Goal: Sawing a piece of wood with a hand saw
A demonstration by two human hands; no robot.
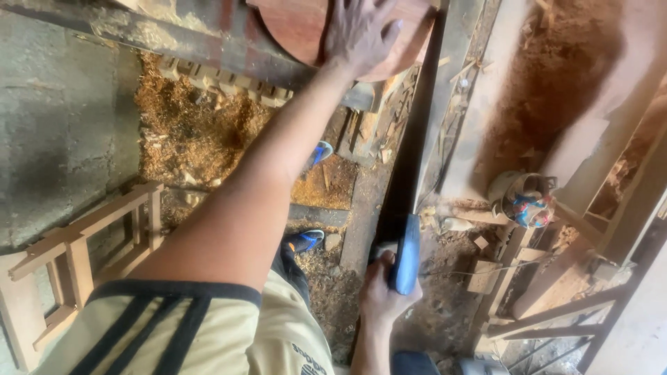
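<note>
My left hand (360,31) lies flat with fingers spread on a round reddish wooden disc (295,24) at the top of the view, pressing it against a dark beam (174,35). My right hand (382,295) grips the blue handle (407,253) of a hand saw. The saw's long dark blade (415,132) runs up to the right edge of the disc, just beside my left hand.
A wooden ladder-like frame (83,250) lies at the lower left. Sawdust and wood scraps (187,125) cover the floor below. Planks (479,104) and a reddish board (556,76) stand to the right, with a small bucket of colourful items (524,198) and wooden rails (556,312).
</note>
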